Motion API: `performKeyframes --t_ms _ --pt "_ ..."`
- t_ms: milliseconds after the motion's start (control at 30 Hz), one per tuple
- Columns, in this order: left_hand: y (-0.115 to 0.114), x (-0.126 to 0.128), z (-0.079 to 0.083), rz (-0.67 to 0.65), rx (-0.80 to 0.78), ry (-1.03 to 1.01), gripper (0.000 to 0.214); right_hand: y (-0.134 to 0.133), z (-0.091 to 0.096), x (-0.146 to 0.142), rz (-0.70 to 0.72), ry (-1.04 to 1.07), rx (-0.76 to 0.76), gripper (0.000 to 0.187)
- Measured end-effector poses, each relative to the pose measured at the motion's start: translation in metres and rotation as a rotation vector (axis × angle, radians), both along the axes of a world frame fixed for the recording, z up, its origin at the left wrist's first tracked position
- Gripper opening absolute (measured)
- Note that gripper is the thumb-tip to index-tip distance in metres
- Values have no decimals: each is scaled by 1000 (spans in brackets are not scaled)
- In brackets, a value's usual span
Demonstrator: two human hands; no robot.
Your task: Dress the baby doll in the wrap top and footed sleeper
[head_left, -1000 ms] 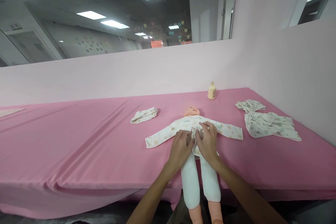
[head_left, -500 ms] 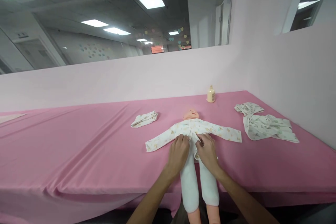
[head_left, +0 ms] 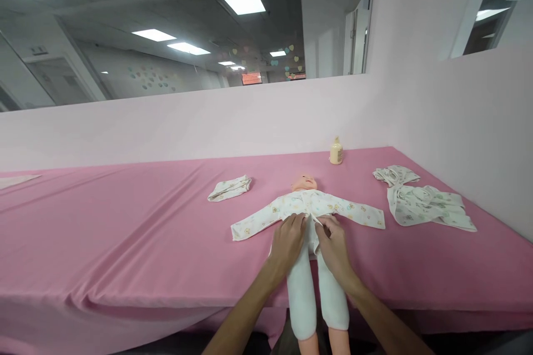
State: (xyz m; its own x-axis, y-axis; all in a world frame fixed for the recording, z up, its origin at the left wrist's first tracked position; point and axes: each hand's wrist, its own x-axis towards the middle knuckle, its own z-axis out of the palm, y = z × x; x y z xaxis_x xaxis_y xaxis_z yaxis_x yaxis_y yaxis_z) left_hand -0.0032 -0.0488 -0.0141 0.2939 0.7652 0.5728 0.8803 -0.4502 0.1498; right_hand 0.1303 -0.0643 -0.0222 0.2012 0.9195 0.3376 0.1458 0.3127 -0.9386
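A baby doll [head_left: 304, 182] lies on its back on the pink table [head_left: 125, 222], head away from me, legs in white trousers [head_left: 300, 294] hanging over the near edge. It wears a white printed shirt [head_left: 353, 211] with the sleeves spread out to both sides. My left hand [head_left: 288, 241] and my right hand [head_left: 334, 243] rest on the doll's belly, side by side. Both pinch the lower front of the shirt with curled fingers.
A small folded printed cloth [head_left: 230, 187] lies left of the doll. A crumpled printed garment [head_left: 420, 202] lies at the right. A cream bottle [head_left: 336, 151] stands at the back by the pink partition wall [head_left: 250, 116], which also closes off the right side.
Both hands have slid a little down the doll's belly toward me and the fingers have closed on the shirt's front edges. The doll has not moved.
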Motion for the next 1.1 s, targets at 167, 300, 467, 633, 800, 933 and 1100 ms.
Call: performKeyframes --t_ms 167,300,467,633,800,933,1100 --pt "-1 2 -5 -31 106 87 19 0 6 -3 64 118 -125 33" --pt "-4 5 -4 -27 69 129 18 1 6 -5 13 63 -40 34" --pt "-6 8 -5 -21 77 110 16 1 2 -5 -52 -85 66 32" --pt "-7 10 -8 -17 116 44 18 0 2 -5 -7 -177 88 30" --pt "-8 10 -12 -27 178 16 23 -2 2 -5 15 -212 109 30" --pt "-8 10 -13 -24 189 41 26 -5 1 -5 27 -194 136 32" --pt "-7 11 -12 -9 163 66 26 -9 -2 -3 8 -110 133 29"
